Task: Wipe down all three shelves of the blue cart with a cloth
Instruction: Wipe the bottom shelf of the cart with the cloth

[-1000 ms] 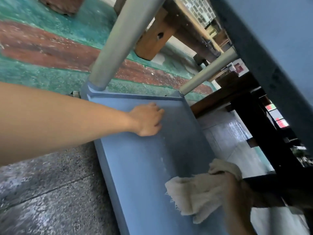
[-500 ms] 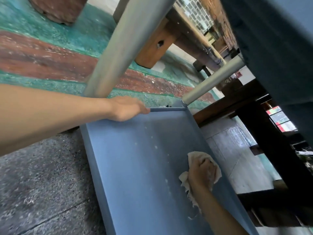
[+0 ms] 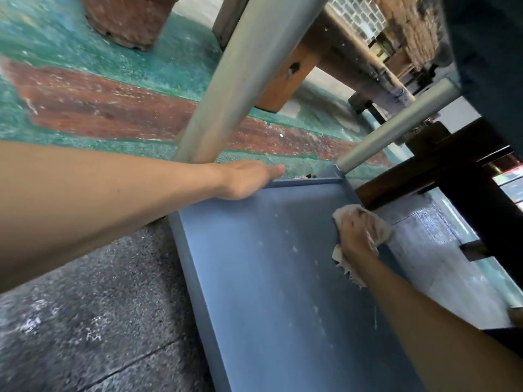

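Observation:
The bottom shelf [image 3: 268, 278] of the blue cart fills the lower middle of the view, with pale specks on its surface. My right hand [image 3: 358, 233] presses a cream cloth [image 3: 379, 224] flat against the shelf near its far right corner. My left hand [image 3: 246, 179] rests over the far left rim of the shelf, beside a grey metal post [image 3: 235, 69], fingers curled over the edge. The underside of the shelf above [image 3: 492, 66] shows dark at the top right.
A second grey post [image 3: 396, 128] rises from the far right corner. Dark wooden furniture [image 3: 464, 176] stands close on the right. Wooden bench legs [image 3: 283, 75] stand beyond the cart on a green and red floor. Speckled grey floor [image 3: 85, 321] lies to the left.
My right hand has slid the cloth from the near part of the shelf up toward the far right corner. My left hand moved from the shelf surface onto the far left rim.

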A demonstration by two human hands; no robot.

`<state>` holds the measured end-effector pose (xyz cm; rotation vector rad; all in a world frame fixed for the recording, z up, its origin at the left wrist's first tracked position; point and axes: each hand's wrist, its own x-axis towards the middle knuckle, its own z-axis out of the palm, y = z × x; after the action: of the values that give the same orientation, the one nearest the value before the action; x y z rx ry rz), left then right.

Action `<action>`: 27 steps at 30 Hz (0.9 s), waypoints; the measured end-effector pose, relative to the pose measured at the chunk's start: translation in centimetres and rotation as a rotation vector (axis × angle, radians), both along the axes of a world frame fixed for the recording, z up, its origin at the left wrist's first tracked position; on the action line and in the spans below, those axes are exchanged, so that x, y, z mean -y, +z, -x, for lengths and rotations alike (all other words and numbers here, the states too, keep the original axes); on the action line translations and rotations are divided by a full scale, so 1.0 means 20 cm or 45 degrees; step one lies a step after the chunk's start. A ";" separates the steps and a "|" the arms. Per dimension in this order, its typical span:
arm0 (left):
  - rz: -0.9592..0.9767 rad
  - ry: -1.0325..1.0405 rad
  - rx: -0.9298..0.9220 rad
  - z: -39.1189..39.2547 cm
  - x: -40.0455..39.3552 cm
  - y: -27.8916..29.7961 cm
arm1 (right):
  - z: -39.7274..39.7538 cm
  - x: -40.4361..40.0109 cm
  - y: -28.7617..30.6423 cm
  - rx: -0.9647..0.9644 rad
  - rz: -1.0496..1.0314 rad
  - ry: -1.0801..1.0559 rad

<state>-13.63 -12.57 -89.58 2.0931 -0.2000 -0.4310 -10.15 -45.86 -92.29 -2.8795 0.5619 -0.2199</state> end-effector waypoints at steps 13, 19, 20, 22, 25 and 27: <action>-0.043 -0.006 0.056 0.05 -0.03 -0.01 | 0.06 -0.40 0.07 -0.209 0.036 0.735; -0.033 -0.015 0.115 0.10 -0.05 0.01 | 0.30 -0.60 0.06 -0.161 -0.256 0.858; -0.016 -0.004 0.109 0.12 -0.05 0.03 | 0.34 -0.64 0.07 -0.146 -0.268 0.895; 0.001 0.040 0.086 0.14 -0.07 0.03 | 0.47 -0.74 0.07 -0.100 -0.307 1.027; -0.006 0.069 0.124 0.17 -0.09 0.02 | 0.67 -0.89 0.07 -0.017 -0.344 1.261; -0.039 0.093 0.147 0.20 -0.09 0.03 | 0.80 -0.98 0.10 0.009 -0.422 1.358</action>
<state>-17.68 -10.70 -89.05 2.1500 -0.1852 -0.2712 -26.14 -26.24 -90.37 -2.4344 -0.8603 0.0373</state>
